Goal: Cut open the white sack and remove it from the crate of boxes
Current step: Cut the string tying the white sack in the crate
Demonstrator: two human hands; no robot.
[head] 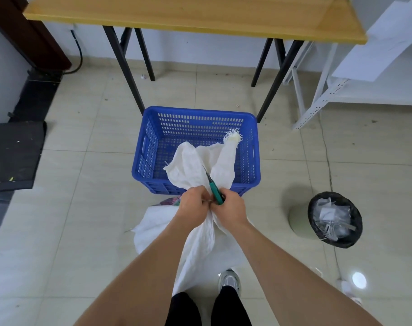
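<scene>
both hands meet at the gathered neck of a white woven sack (198,234) on a tiled floor (87,208), seen from a head-worn camera looking down. left hand (192,201) has its fingers curled tight around the bunched fabric, while right hand (231,209) grips the same neck and also holds green-handled scissors (215,189), blades pointing up and away against the loose cloth. above the grip the sack's top fans out in crumpled folds, one frayed strip (233,137) standing up against the far wall of a blue plastic crate (151,142); the crate sits just beyond the hands, its perforated walls showing, and whether boxes lie inside cannot be told because the cloth covers the view. below the hands the sack's body spreads on the floor between the crate and the person's dark trousers (183,309), with a bit of coloured material (169,201) peeking out near its mouth. a wooden table (188,15) on black legs stands behind the crate, white metal shelving (318,97) to the right. a black-lined bin (334,218) full of white scraps lies right of the hands, a dark mat (12,154) far left, and a grey sneaker (229,282) shows beside the sack
</scene>
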